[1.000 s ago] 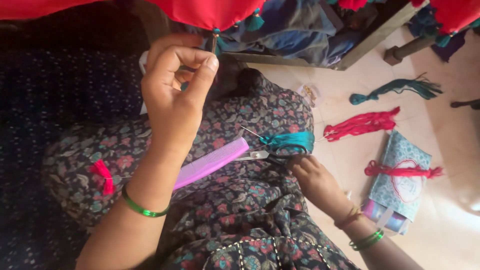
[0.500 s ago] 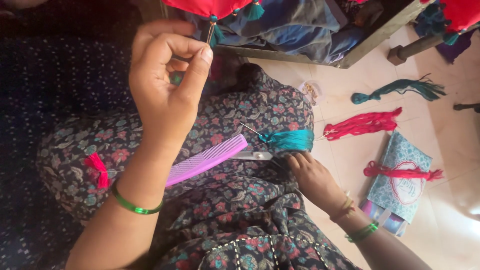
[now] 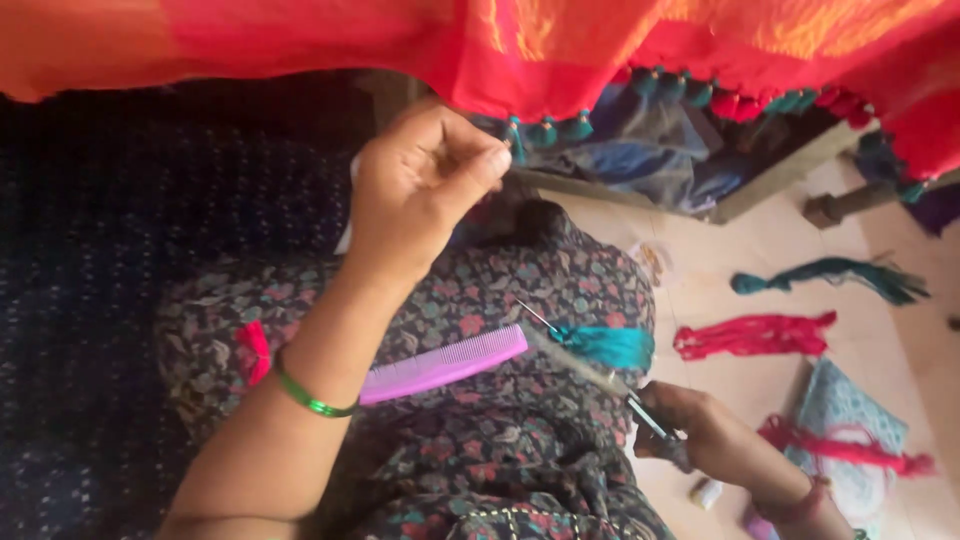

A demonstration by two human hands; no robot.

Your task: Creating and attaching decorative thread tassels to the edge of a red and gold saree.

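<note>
1. Red-orange cloth [image 3: 420, 45] hangs across the top of the view, its lower edge hemmed with small tassels [image 3: 575, 128], some teal and some red.
2. At that edge the left hand [image 3: 425, 185] is raised, fingers [image 3: 478, 165] pinched shut on what looks like a thin thread or the base of one teal tassel; the thread itself is too fine to make out.
3. Lower down, the right hand [image 3: 700, 440] is closed around a pair of scissors [image 3: 640, 410] just above the lap, blades pointing up toward a loose tuft of teal thread [image 3: 605, 347] on the knee.
4. Judging by the hem, a good run of tassels is already tied on. I count roughly ten along the visible edge, though folds hide some. Whether the one under the left hand is finished I cannot tell.
5. Spare material suggests more is left to do: one teal thread bundle [image 3: 830, 278] and two red bundles [image 3: 755, 335] lie on the floor [image 3: 720, 260], the second red one draped over a patterned pouch [image 3: 850, 440].
6. Also counted: one pink comb [image 3: 445, 365] resting on the floral lap, one scissors, one pouch, and a green bangle [image 3: 310, 398] on the left wrist.
</note>
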